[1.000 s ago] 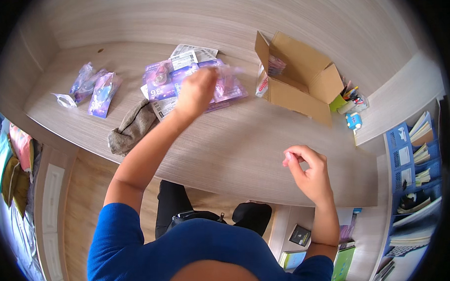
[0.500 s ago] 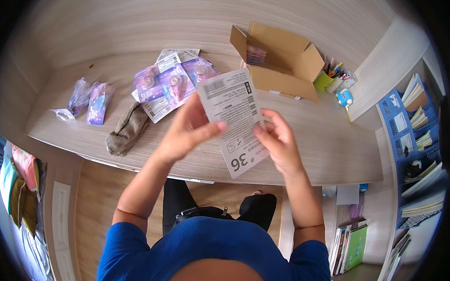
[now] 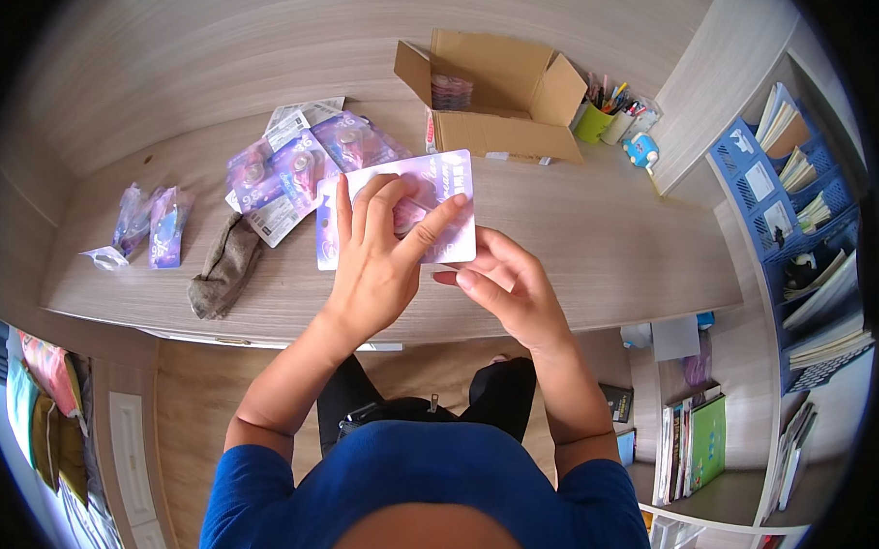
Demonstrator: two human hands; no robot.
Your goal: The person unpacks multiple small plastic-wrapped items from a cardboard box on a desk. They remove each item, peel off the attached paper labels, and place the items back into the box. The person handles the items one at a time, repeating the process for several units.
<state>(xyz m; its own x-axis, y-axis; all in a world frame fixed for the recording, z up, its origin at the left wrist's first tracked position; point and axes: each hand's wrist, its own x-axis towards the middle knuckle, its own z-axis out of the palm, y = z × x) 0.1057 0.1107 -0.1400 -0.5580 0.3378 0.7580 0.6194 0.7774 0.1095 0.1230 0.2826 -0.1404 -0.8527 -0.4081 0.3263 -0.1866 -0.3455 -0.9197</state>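
A purple and pink blister pack (image 3: 460,240) is held level above the desk, its printed front facing up. My left hand (image 3: 376,248) lies across it with fingers spread over the front and clear bubble; its thumb is hidden, apparently behind the card. Something pink shows through the bubble between my fingers. By the pack's lower right corner is my right hand (image 3: 510,287), fingers parted and thumb apart; whether it touches the card I cannot tell. Just beyond, similar blister packs (image 3: 303,168) overlap in a loose pile, some showing their white backs.
An open cardboard box (image 3: 507,137) with several packs inside stands at the back. Right of it are a green pen holder (image 3: 592,124) and a small blue object (image 3: 640,150). A brown cloth pouch (image 3: 226,267) and two more packages (image 3: 170,226) lie left. Blue file racks (image 3: 766,190) stand far right.
The blister pack has been turned from its white back to its purple front and swung sideways. My left hand now covers its front; my right hand has moved down and left to its lower corner.
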